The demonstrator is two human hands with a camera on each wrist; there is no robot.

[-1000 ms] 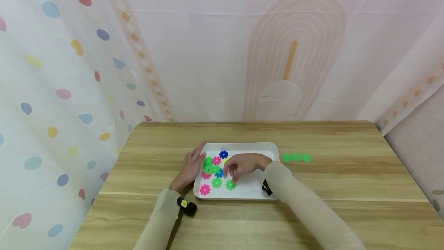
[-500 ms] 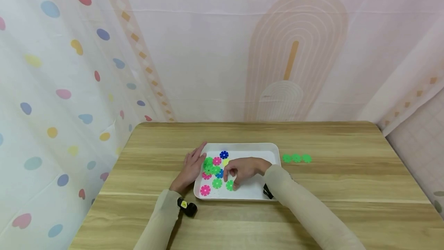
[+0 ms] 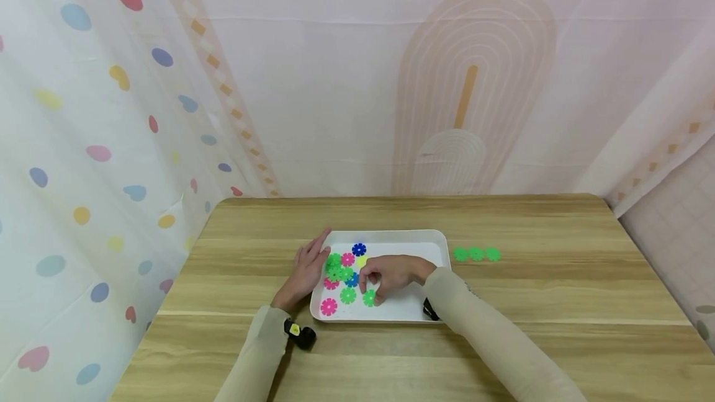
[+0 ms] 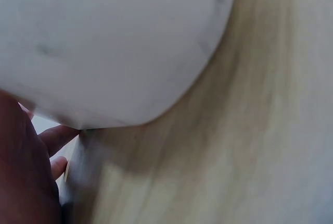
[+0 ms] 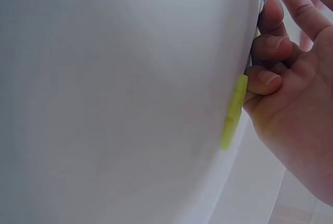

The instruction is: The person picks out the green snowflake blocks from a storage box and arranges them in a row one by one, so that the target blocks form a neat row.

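A white tray (image 3: pixel 413 241) in the middle of the wooden table (image 3: pixel 558 303) holds several flower-shaped discs in green, pink, blue and yellow. My right hand (image 3: pixel 373 290) reaches into the tray with curled fingers and pinches a green disc (image 3: pixel 368 298) near the front. In the right wrist view a yellow disc (image 5: pixel 233 112) shows edge-on on the tray (image 5: pixel 114 99) beside my curled fingertips (image 5: pixel 270 47). My left hand (image 3: pixel 308 268) lies flat on the table against the tray's left rim. The left wrist view shows only the blurred tray wall (image 4: pixel 104 41), wood and my palm (image 4: pixel 26 182).
Three green discs (image 3: pixel 476 254) lie in a row on the table to the right of the tray. Patterned curtains hang close behind and to the left of the table. The table's right edge sits near a tiled floor.
My right hand has sunk lower over the green disc, and its fingers have curled round the disc's edge. The left hand and the tray have stayed in place.
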